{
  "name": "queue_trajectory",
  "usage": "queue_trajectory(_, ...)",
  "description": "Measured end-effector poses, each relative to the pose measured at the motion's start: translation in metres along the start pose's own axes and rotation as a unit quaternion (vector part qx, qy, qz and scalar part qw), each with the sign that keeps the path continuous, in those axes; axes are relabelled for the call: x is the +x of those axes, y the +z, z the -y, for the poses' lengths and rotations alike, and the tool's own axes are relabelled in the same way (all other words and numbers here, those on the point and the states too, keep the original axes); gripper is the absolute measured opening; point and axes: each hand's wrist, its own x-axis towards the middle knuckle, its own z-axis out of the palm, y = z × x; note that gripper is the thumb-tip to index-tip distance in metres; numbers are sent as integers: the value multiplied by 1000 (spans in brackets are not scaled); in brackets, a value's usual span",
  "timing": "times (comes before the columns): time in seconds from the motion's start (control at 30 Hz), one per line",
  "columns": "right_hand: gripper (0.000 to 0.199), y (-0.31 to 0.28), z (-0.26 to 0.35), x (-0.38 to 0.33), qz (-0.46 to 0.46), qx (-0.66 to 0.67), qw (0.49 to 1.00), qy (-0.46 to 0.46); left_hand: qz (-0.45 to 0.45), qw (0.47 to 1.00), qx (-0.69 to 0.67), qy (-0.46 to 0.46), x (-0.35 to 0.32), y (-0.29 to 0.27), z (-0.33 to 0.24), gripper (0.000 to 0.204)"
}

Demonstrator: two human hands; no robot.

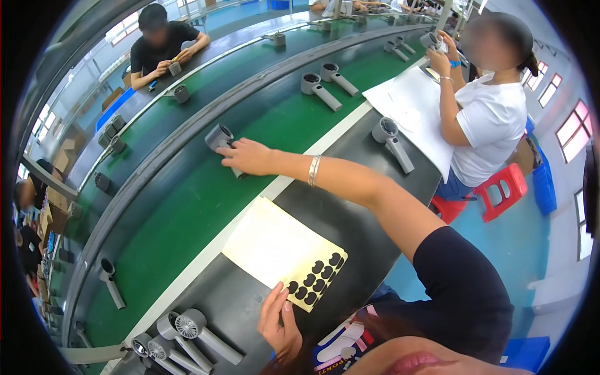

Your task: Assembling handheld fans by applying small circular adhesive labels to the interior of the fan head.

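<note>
My right hand [247,156] reaches across to the green conveyor belt, its fingers closed around a grey handheld fan [219,135]. The hand covers part of the fan's handle. Close to my body, my left hand [281,322] holds the lower corner of a pale yellow sticker sheet [265,240], fingertips beside the black stickers [317,285]. Those stickers sit in rows along the sheet's right end, and the rest of it is bare. Left of that hand, several grey handheld fans [190,325] lie grouped on the dark worktable, some with their finned round faces showing.
More fans [322,87] lie along the conveyor belt [187,219]. Another fan [392,144] lies on the table to the right, near a white sheet [409,103]. A co-worker in white [490,112] handles a grey part there; another [165,47] works across the belt. Red stools [503,190] stand at right.
</note>
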Motion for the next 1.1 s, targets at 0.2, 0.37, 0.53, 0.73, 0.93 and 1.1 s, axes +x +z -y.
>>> queue_trajectory(0.2,51,-57,21,-29,59,112,989,70,51,982,172,54,0,-1,3,22)
queue_trajectory(0.37,44,-99,46,-138,-58,267,940,204,120,961,241,67,-1,11,9,32)
queue_trajectory(0.53,38,-140,41,-262,-253,153,822,487,131,938,309,83,-1,17,19,37)
queue_trajectory(0.73,46,-95,6,-364,-140,-124,754,629,98,934,325,114,-3,16,21,35)
queue_trajectory(0.93,28,-139,18,-308,-366,252,688,573,51,939,320,114,-6,18,17,29)
queue_trajectory(1.1,34,-198,68,-233,-281,410,779,383,-14,957,233,172,1,17,-18,28)
